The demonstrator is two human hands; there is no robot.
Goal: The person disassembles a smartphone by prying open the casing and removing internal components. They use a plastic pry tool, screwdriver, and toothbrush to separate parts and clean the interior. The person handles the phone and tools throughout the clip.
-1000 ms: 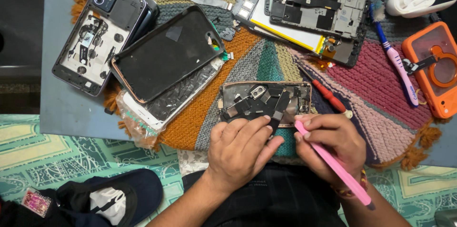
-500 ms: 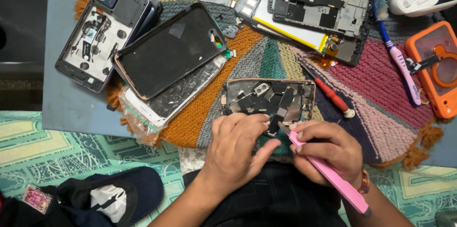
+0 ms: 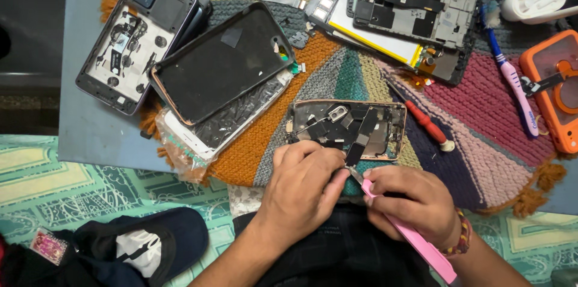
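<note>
Opened phone (image 3: 346, 130) lies on the knitted mat (image 3: 481, 118), back cover off, metal plates and black ribbon strips exposed. It sits just beyond the fingertips of both hands.

Left hand (image 3: 301, 187): fingers curled closed, pinching at the phone's near edge; the thumb presses toward the tip of the tool. Exactly what sits between the fingertips is too small to tell.

Right hand (image 3: 409, 202): fingers wrapped tight around pink tweezers (image 3: 415, 239), whose metal tip points at a black ribbon hanging over the phone's near edge, just left of the right knuckles.

Progress, as judged: phone is already open and partly stripped. Several plates and ribbons remain seated inside, so work on the inner parts looks mid-way, not finished.

Beyond the fingers: red screwdriver (image 3: 424, 123) just right of the phone, untouched. Further off, a black case (image 3: 223, 61), another opened phone (image 3: 138, 34) at far left, a dismantled one with yellow battery (image 3: 397, 16) ahead.
</note>
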